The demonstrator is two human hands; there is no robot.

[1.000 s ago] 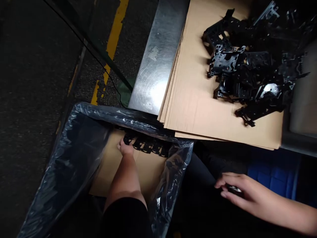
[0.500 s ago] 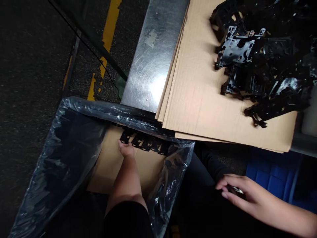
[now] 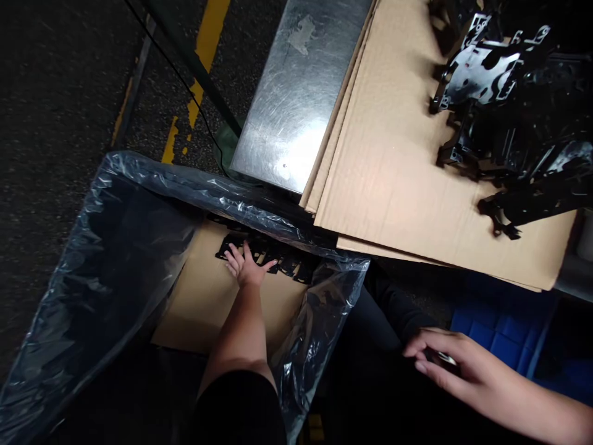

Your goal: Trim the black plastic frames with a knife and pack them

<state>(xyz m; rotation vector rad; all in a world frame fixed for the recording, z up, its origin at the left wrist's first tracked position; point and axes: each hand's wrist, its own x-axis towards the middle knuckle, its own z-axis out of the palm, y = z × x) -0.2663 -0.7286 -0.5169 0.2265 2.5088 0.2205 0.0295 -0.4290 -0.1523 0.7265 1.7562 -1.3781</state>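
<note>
My left hand [image 3: 248,267] reaches into a container lined with a clear plastic bag [image 3: 125,170]. Its fingers are spread over a row of flat black cut-out parts [image 3: 303,272], and it grips none of them. These parts lie along the far side of a cardboard sheet [image 3: 199,315] inside the liner. At the lower right, my right hand [image 3: 447,361] rests near my dark-clothed leg with its fingers curled together. A small pale glint shows between thumb and fingers, too small to name.
Stacked cardboard sheets [image 3: 384,167] cover part of a metal table [image 3: 287,93]. On them sits a heap of black molded parts [image 3: 504,130]. Blue crates [image 3: 491,334] stand below the table at right. A dark pole [image 3: 194,68] and yellow floor lines [image 3: 208,37] are at upper left.
My left hand has let go of the black part at the row's left end, spread its fingers and moved slightly right. My right hand keeps its pose. The view has shifted a little.
</note>
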